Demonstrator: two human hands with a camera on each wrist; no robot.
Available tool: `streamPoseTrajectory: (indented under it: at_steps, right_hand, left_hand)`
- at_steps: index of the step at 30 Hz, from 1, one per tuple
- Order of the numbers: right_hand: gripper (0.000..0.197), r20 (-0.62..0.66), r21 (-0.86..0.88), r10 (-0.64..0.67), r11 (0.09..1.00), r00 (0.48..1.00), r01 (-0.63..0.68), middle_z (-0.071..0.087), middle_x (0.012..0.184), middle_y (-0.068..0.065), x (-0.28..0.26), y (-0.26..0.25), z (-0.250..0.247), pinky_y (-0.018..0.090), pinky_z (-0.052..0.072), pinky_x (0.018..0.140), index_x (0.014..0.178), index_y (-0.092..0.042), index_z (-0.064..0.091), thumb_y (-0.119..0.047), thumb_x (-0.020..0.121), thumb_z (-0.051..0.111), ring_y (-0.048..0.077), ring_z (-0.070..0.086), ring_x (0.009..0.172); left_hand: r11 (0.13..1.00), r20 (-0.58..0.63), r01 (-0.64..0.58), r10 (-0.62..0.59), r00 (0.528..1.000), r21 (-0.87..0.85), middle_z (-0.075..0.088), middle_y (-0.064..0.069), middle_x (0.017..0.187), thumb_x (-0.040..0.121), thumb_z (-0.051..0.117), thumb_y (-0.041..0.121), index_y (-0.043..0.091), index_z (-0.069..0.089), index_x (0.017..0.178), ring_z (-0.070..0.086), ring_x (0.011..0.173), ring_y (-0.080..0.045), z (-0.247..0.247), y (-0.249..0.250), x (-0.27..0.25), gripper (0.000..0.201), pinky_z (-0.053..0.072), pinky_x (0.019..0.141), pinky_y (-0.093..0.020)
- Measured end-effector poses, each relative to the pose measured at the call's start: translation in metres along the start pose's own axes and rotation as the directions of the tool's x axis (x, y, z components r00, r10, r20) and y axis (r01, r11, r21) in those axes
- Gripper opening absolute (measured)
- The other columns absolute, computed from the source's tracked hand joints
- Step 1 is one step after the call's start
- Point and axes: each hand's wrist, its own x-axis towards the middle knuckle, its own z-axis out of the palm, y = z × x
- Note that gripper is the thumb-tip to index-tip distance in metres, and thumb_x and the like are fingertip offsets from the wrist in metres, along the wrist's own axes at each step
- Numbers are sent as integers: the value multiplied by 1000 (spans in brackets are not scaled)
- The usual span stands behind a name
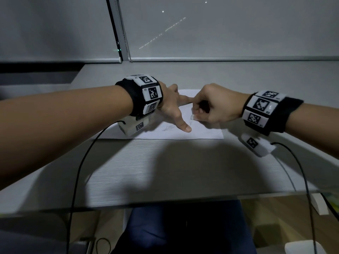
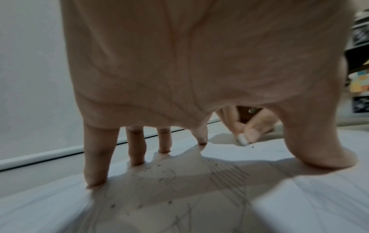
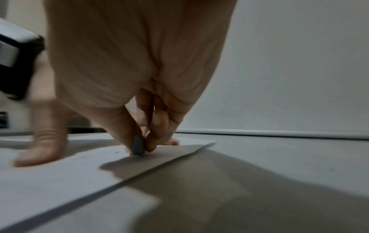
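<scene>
A white sheet of paper [image 1: 201, 132] with faint pencil sketch lines [image 1: 168, 128] lies flat on the grey desk [image 1: 165, 171]. My left hand [image 1: 181, 114] presses it down with straight, spread fingers [image 2: 93, 176] and thumb [image 2: 323, 159]; sketch lines [image 2: 227, 178] and dark crumbs lie under the palm. My right hand [image 1: 195, 115] pinches a small eraser [image 1: 192, 117] between thumb and curled fingers, its end touching the paper [image 2: 299, 197] just right of the left index finger. The eraser [image 2: 242, 140] looks white from the left wrist. From the right wrist the eraser [image 3: 138, 145] looks grey, on the paper [image 3: 49, 181].
The desk ends at a lowered window blind with a bottom rail [image 1: 220, 59] behind the paper. Black cables [image 1: 80, 171] [image 1: 304, 180] hang from both wrist cameras over the desk's front edge [image 1: 165, 202]. A white object [image 1: 302, 247] sits below at the lower right.
</scene>
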Motion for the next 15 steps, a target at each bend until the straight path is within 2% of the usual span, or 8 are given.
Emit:
streamPoseTrajectory:
  at_steps: [2,3,4,7,11,15]
  right_hand:
    - [15,-38,-27,49,998,998,-50,71,62,-4,6,7,-3,32,59,65,75,-16,74,-23,88,77,9,64,57]
    - [15,-47,-37,58,998,997,-60,72,63,-3,8,8,-3,34,60,65,75,-16,74,-22,88,76,10,65,57]
    - [14,-48,-40,49,998,998,-51,72,63,-3,7,7,-2,33,60,65,75,-15,73,-21,88,75,10,65,58]
    - [11,-7,-1,-25,1000,1000,25,70,64,-5,-3,-8,6,20,51,59,77,-14,73,-17,87,73,9,64,61]
    - [9,39,27,-59,998,997,58,71,67,-5,-6,-13,7,15,48,59,80,-14,76,-20,87,77,9,64,61]
    - [12,-28,-19,9,1000,1000,-10,71,69,-3,12,1,0,20,48,61,82,-13,77,-23,88,78,6,61,57]
  left_hand:
    - [1000,-4,8,-8,1000,2,30,-3,157,60,62,103,67,0,162,41,142,-40,0,0,0,125,43,100,-56]
    - [1000,-2,10,-10,1000,1,30,-3,157,59,62,104,67,0,162,41,142,-40,0,0,-1,126,44,101,-57]
    - [1000,0,11,-11,1000,1,30,-3,156,57,62,105,67,0,161,42,141,-41,0,0,-2,126,44,102,-58]
    - [1000,3,0,0,1000,-9,33,-2,148,54,62,105,69,9,158,44,135,-40,0,0,-3,122,45,106,-59]
    - [1000,10,-2,2,1000,-7,34,0,144,49,61,107,70,17,154,45,133,-40,1,0,-2,120,45,108,-61]
    - [1000,14,23,-23,1000,2,32,0,152,43,56,108,69,11,159,42,139,-40,0,0,-4,131,44,108,-62]
